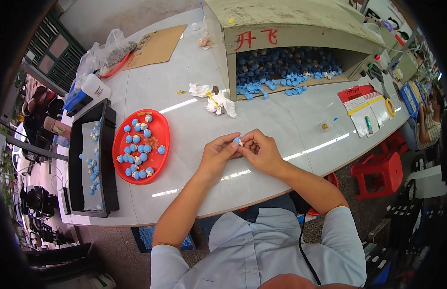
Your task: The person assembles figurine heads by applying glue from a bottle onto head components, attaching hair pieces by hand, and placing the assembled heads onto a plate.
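Blue and cream, the small ball (238, 141) sits above the table (194, 126), pinched closely by fingers of our left hand (216, 154) and right hand (262, 151). We likely do best steadying it left-handed while the right presses gently.

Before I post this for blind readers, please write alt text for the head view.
Both hands hold a small blue-and-cream piece over a pale table; left of them, a red plate and black tray hold similar pieces.
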The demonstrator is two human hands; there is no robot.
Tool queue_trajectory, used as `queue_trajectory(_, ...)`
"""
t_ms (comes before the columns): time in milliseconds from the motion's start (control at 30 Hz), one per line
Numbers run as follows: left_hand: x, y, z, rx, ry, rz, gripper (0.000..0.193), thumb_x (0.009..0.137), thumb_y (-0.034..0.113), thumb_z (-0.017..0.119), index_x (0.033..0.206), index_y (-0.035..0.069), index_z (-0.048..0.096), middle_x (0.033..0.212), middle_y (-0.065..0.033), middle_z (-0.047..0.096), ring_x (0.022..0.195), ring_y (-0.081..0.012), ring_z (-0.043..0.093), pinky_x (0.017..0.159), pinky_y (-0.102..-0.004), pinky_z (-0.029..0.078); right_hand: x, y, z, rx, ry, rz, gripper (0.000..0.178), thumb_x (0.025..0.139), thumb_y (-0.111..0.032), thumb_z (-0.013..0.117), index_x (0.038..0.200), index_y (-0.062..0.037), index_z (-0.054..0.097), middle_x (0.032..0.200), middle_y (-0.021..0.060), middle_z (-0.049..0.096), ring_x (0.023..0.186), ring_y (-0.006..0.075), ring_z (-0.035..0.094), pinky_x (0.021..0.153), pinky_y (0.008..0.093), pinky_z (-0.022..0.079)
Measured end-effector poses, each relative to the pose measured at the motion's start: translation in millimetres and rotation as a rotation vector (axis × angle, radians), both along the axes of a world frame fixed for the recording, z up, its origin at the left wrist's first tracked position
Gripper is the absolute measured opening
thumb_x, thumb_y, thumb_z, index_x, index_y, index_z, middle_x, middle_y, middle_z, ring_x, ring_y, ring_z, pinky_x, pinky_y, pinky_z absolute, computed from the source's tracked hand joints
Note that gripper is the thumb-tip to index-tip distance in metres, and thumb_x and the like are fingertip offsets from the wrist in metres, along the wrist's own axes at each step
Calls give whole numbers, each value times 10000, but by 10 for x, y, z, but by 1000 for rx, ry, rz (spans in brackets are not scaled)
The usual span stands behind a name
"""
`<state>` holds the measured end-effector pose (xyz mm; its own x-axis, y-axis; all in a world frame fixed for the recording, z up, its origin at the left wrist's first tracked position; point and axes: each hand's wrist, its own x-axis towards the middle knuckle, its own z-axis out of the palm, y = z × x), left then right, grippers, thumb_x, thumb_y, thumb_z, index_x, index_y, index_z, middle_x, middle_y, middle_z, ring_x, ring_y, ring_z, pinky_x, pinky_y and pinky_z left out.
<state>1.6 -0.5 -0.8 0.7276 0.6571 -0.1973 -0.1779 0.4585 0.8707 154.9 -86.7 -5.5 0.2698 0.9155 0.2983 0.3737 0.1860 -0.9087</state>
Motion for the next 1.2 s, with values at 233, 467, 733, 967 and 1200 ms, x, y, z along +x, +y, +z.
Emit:
queue_trajectory(233,-44,43,48,-59,-49,-61,318,932,100,620,1198,-71,585,1036,-156,671,941,-200,666,896,-328,544,-50,-20,49,100,-178,-54,270,764,-43,763,963,-40,580,603,29,564,502,129,553,471,258,422)
queue_trajectory(467,-58,45,8,55,-21,-90,317,933,109,620,1194,-69,590,1075,-155,665,970,-214,666,892,-331,540,-37,-30,27,177,-281,-66,276,732,-74,787,939,-57,604,613,35,573,501,145,558,461,271,417)
queue_trajectory(733,-59,59,40,108,-26,-100,334,936,132,626,1213,-50,587,1090,-148,653,968,-184,650,869,-309,542,-31,-29,71,189,-257,-60,268,751,-60,777,961,-52,611,642,25,589,507,125,556,479,248,435)
queue_trajectory(967,-87,91,83,121,0,-98,347,915,128,659,1240,24,596,1120,-69,650,990,-135,615,786,-279,544,47,-40,-14,47,72,32,234,851,-62,694,1051,-14,583,759,8,604,602,59,542,538,209,443)
queue_trajectory(1200,-104,109,6,167,-10,-71,311,903,89,665,1189,-11,597,1112,-89,650,964,-147,638,801,-294,556,88,-60,127,-267,541,213,271,928,-105,608,1169,3,544,847,29,600,667,59,552,581,190,462)
